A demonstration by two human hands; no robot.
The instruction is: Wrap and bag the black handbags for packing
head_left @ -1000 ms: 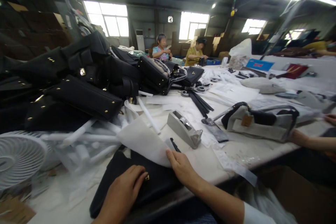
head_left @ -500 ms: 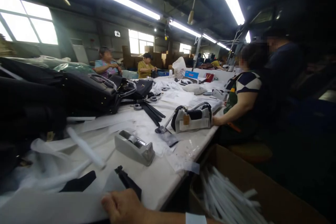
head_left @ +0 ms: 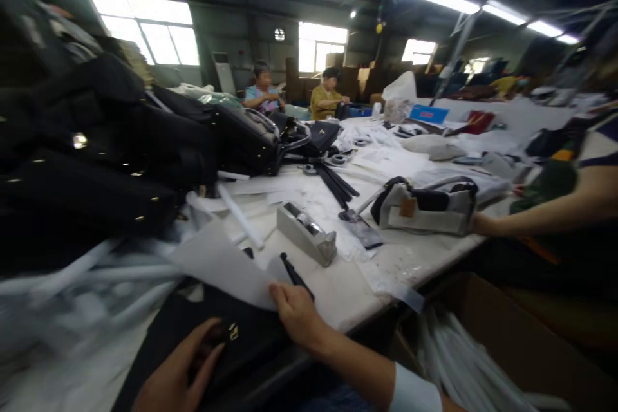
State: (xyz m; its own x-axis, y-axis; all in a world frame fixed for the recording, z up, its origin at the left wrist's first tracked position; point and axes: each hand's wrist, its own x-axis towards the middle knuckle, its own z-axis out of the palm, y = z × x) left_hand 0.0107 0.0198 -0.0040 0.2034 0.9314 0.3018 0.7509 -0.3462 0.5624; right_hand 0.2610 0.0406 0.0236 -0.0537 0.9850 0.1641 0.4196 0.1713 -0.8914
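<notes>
A flat black bag (head_left: 251, 335) with a small gold clasp lies at the table's near edge in front of me. My left hand (head_left: 176, 373) rests on its lower left part, fingers spread close to the clasp. My right hand (head_left: 297, 312) pinches the corner of a white sheet (head_left: 217, 264) that lies across the bag's top. A thin black strap (head_left: 294, 273) sticks out just beyond my right fingers.
A grey tape dispenser (head_left: 306, 232) stands past my right hand. Black bags (head_left: 96, 154) are heaped at left over white rolled sheets (head_left: 72, 277). A co-worker's arm (head_left: 541, 215) touches a grey bag (head_left: 425, 206) at right. A cardboard box (head_left: 483, 347) of white rolls sits below.
The view swung right toward the seated co-workers half a second ago and has come back to the black bag. My left hand is in sight again, and my right hand keeps hold of the white sheet.
</notes>
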